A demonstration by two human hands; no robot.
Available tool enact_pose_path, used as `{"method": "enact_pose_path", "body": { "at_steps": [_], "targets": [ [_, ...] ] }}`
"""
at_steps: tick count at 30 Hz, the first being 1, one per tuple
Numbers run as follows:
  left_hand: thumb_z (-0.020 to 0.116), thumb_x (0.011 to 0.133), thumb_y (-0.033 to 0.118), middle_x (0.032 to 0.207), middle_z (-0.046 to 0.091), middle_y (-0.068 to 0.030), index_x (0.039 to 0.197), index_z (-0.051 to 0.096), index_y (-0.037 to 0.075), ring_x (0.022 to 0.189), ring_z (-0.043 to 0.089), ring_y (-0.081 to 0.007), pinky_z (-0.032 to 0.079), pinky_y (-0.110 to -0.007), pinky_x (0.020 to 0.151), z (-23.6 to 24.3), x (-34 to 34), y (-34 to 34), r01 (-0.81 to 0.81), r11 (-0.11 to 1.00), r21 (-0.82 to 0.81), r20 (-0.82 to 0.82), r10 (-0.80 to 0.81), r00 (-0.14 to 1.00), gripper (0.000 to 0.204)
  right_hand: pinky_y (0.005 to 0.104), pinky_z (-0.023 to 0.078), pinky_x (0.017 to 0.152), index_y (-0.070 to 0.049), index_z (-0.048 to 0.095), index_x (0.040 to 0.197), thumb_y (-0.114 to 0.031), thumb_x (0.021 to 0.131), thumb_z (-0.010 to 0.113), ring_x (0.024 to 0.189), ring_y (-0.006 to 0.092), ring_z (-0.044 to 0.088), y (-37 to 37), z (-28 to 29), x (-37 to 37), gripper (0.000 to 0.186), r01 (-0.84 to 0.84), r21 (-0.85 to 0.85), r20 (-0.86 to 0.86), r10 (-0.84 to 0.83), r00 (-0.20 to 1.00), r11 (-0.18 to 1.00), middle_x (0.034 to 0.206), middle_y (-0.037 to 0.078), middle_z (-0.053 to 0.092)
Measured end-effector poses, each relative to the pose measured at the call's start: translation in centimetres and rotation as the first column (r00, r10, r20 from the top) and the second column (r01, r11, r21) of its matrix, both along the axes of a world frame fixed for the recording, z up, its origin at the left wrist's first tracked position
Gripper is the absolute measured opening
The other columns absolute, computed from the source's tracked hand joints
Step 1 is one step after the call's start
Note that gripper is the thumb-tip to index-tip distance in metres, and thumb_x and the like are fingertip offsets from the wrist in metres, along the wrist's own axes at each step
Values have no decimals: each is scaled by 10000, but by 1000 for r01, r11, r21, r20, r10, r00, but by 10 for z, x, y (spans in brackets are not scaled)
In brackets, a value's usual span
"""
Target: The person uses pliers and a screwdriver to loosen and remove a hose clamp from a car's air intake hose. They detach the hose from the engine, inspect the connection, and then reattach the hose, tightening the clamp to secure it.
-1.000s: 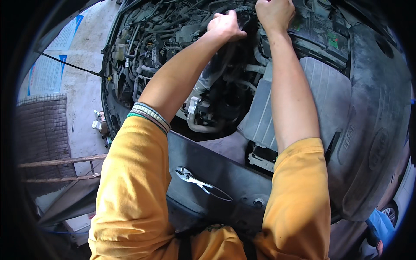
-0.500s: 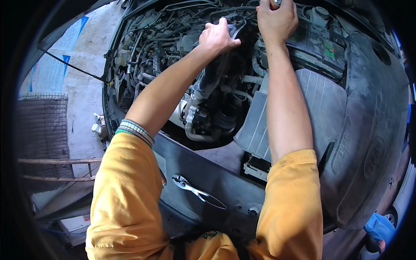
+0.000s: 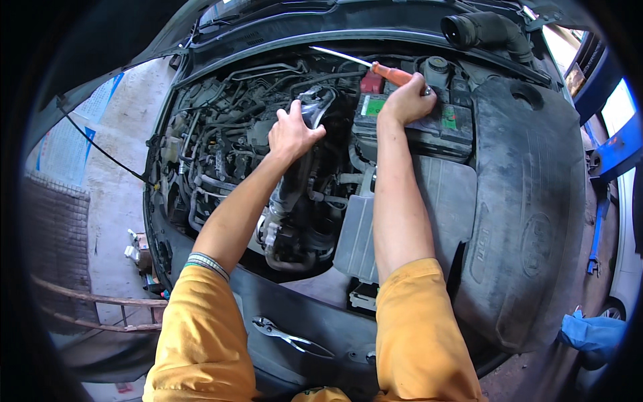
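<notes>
My right hand (image 3: 407, 104) is closed round the orange handle of a screwdriver (image 3: 392, 74) above the battery (image 3: 429, 139). Its long metal blade points to the far left, toward the back of the engine bay. Over the engine (image 3: 228, 144), my left hand (image 3: 292, 136) has its fingers spread. It is at the upper end of a dark pipe (image 3: 289, 191), beside a shiny curved piece (image 3: 315, 106); whether it presses on either I cannot tell. Silver slip-joint pliers (image 3: 289, 337) lie on the front panel between my arms.
A large black plastic cover (image 3: 529, 221) lies along the right side. At the far right rests a ribbed black air hose (image 3: 485, 33). A thin prop rod (image 3: 107, 147) stands at the left. Beyond the car are a blue metal arm (image 3: 613, 157) and a blue cloth (image 3: 589, 331).
The view has shifted, showing more of the far side. The screwdriver, mostly cut off before, now shows whole in my right hand. My left hand stays by the pipe's upper end, fingers spread.
</notes>
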State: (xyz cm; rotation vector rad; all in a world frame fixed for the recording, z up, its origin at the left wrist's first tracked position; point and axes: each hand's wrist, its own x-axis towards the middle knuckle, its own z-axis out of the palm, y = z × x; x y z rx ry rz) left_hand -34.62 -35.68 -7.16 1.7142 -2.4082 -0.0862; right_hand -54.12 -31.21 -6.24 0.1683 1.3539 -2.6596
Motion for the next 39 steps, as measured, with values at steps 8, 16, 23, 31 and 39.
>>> {"method": "enact_pose_path", "body": {
  "at_steps": [8, 16, 23, 31, 39],
  "targets": [
    [781, 732, 498, 1225, 619, -289, 1465, 475, 107, 1115, 642, -431, 513, -469, 971, -10, 16, -28, 104, 995, 12, -6, -104, 995, 885, 393, 518, 862, 98, 542, 1073, -239, 950, 572, 898, 256, 652, -3, -14, 0, 360, -23, 47, 37, 21, 999, 999, 1009, 202, 632],
    [768, 727, 528, 1274, 641, -272, 1472, 444, -1, 1152, 650, -357, 492, -406, 1007, -2, 36, -60, 226, 952, 205, -141, -199, 970, 970, 328, 517, 870, 88, 523, 1138, -233, 959, 572, 867, 226, 644, -6, -16, 7, 370, -78, -36, 30, 79, 996, 996, 1061, 186, 617],
    [794, 793, 388, 1009, 730, -139, 1169, 663, -35, 912, 682, -232, 538, -345, 829, 97, -27, -94, 377, 921, 96, -233, -348, 908, 581, 391, 543, 656, -10, 620, 1003, -245, 857, 701, 692, 276, 673, -34, -39, -8, 289, -103, -34, 46, 105, 993, 994, 944, 143, 730],
    [776, 771, 547, 1065, 681, -147, 1328, 573, -25, 859, 676, -220, 557, -300, 750, 98, 66, -48, 172, 949, 264, -339, -75, 938, 824, 292, 386, 380, 58, 505, 1049, -193, 900, 579, 505, 177, 527, -11, -26, -18, 302, -209, -366, 142, 277, 950, 907, 757, 141, 607],
    [693, 858, 557, 828, 683, -123, 1130, 621, 5, 680, 681, -239, 600, -352, 615, 120, 256, 84, 80, 739, 669, -724, 623, 295, 620, 295, 338, 343, 69, 553, 884, -150, 913, 553, 454, 174, 552, 13, 0, 19, 221, -312, -434, 64, 374, 925, 845, 672, 127, 608]
  ]
}}
